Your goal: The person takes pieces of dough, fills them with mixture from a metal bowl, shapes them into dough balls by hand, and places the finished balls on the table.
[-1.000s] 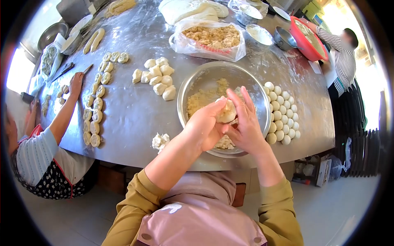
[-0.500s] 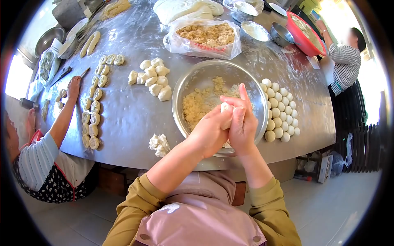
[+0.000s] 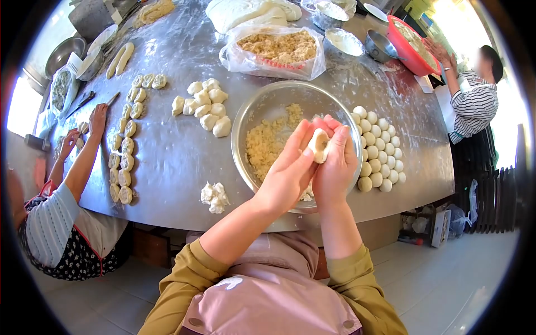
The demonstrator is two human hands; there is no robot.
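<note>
A small piece of pale dough (image 3: 319, 146), pressed into a hollow cup, is held between my two hands above a steel bowl (image 3: 239, 139). My left hand (image 3: 283, 180) curls round its left side with the thumb against it. From the right, my right hand (image 3: 335, 173) cups the same dough, fingers bent behind it and thumb at its edge. Crumbly yellow filling (image 3: 262, 145) lies in the bowl below, partly hidden by my hands. Just right of the bowl sit rows of round dough balls (image 3: 379, 148). Left of it are a cluster of dough lumps (image 3: 206, 103) and a small white lumpy heap (image 3: 214, 197).
A plastic bag of brown crumbly filling (image 3: 276, 47) stands behind the bowl. At left, a co-worker's hand (image 3: 97, 120) is beside filled dough slices (image 3: 127, 162). Another person (image 3: 474, 100) stands at right near a red basin (image 3: 410, 44).
My hands have turned and opened upward, showing the hollowed dough that was mostly covered before. The co-worker at left has brought a second hand forward; the person at right has shifted their arms.
</note>
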